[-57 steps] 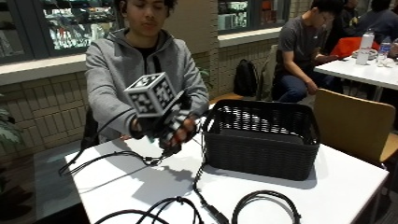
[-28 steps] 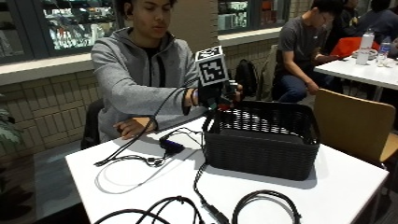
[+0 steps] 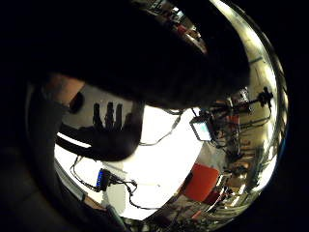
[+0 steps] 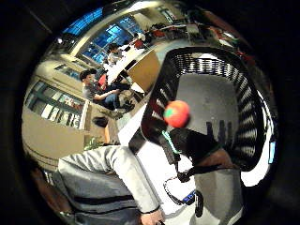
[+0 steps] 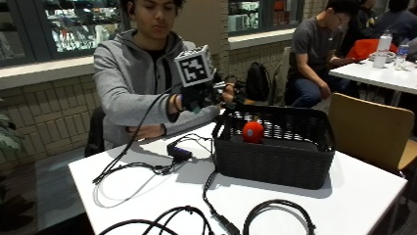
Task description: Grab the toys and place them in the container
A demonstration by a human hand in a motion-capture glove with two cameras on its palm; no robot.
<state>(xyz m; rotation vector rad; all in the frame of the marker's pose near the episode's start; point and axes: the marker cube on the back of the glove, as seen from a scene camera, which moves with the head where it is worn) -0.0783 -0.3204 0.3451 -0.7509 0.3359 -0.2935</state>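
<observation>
A round red toy (image 5: pixel 253 131) with a green spot is inside the black woven basket (image 5: pixel 273 161), below my gloved right hand (image 5: pixel 207 97) and apart from it. The hand hovers over the basket's near-left rim and holds nothing. In the thumb side palm view the red toy (image 4: pixel 177 114) hangs free over the basket (image 4: pixel 159 101). A shadow of spread fingers falls on the basket floor. The person's bare left hand (image 5: pixel 149 131) rests on the white table (image 5: pixel 365 196).
Black cables (image 5: pixel 189 218) loop across the table's front, and one runs along the basket's left side. A small black box (image 5: pixel 180 152) with cables lies left of the basket. A wooden chair (image 5: pixel 371 129) stands to the right.
The gloved hand rose from the table left of the basket and moved right over its rim. The red toy has left the hand and now shows inside the basket.
</observation>
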